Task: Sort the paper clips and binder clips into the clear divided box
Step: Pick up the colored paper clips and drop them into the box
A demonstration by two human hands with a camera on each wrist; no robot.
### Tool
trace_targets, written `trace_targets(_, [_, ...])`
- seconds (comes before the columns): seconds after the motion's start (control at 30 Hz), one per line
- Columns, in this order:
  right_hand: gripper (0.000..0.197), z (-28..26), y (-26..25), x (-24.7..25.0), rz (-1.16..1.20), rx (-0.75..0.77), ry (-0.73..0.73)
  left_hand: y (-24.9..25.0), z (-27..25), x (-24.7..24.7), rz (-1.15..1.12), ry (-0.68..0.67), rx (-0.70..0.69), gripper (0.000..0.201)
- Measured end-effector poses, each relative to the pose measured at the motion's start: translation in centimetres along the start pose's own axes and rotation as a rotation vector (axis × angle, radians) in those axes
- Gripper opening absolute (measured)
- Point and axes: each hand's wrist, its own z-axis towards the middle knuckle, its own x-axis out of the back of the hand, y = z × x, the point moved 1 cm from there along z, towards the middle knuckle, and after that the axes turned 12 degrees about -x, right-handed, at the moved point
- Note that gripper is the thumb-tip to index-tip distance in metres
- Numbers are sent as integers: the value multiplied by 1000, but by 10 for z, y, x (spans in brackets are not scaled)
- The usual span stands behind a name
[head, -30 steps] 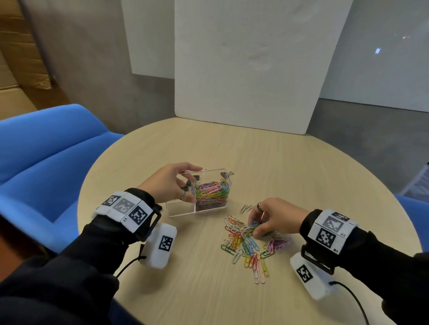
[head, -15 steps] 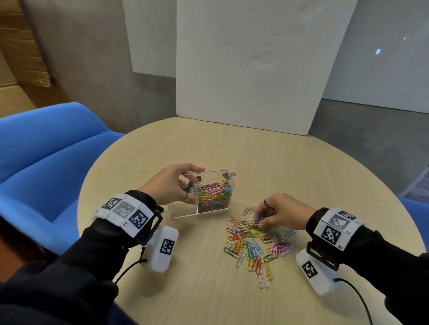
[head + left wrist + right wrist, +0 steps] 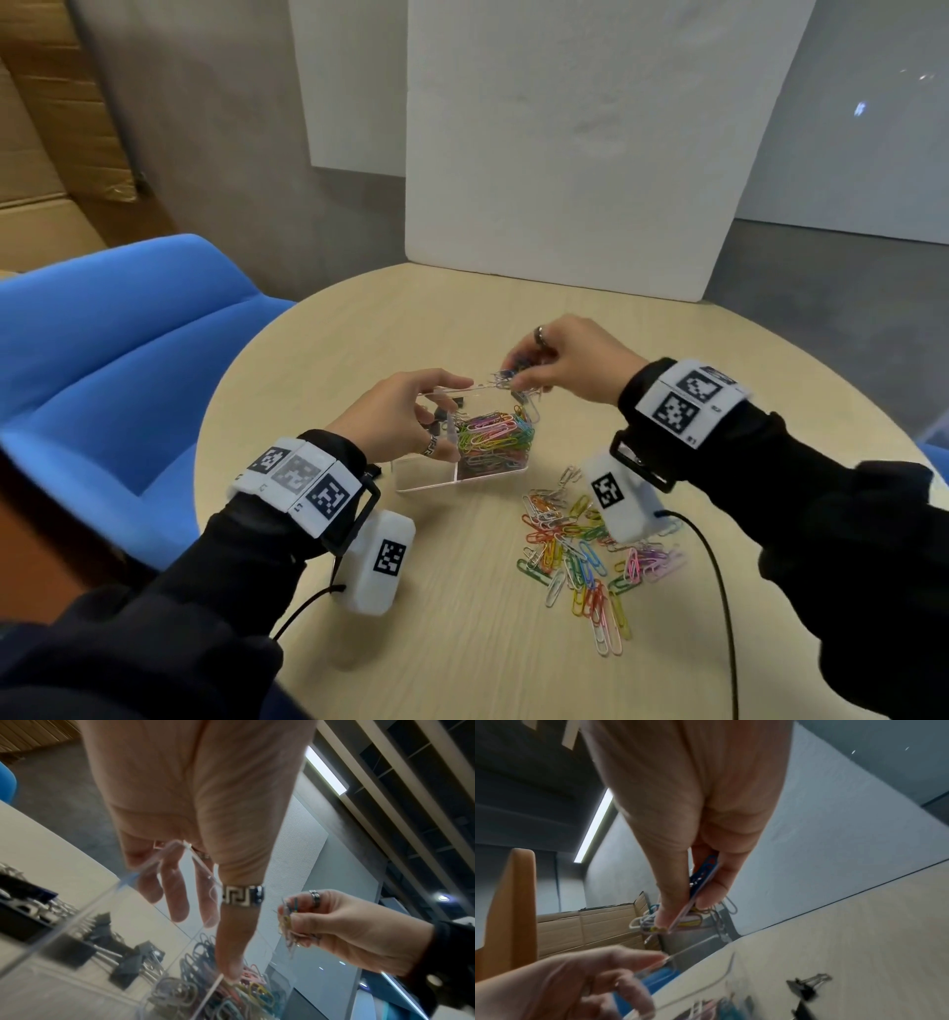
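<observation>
— Hands first: what is each one doing?

— Right hand (image 3: 570, 362) is raised over the far right corner of the clear divided box (image 3: 426, 480), thumb and fingers pinched on a bunch of coloured paper clips (image 3: 508, 377). The right wrist view shows blue and pale clips squeezed between thumb and fingertip (image 3: 709, 894), with a few dangling below.

— And the left?

— Left hand (image 3: 398, 419) grips the box's left side, fingers curled over the far rim and thumb against the near wall.

— What is in the box?

— Its right compartment is heaped with coloured paper clips (image 3: 493, 434). The far left compartment holds black binder clips (image 3: 77, 949); the near left one looks bare, though glare makes that hard to judge.

— Anything still loose?

— Loose paper clips (image 3: 580, 555) lie scattered on the round wooden table (image 3: 359, 668), just beside the box's near right corner, toward the table's near right edge.
</observation>
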Motion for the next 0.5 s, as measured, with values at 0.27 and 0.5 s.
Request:
trace_targets(0.27, [31,-5,-1,-40,31,39,45,0,0,1,7,1,-17,71])
trace_targets(0.5, [23,-13,8,-28,-63,107,161,0,0,0,-4,5,-26,71])
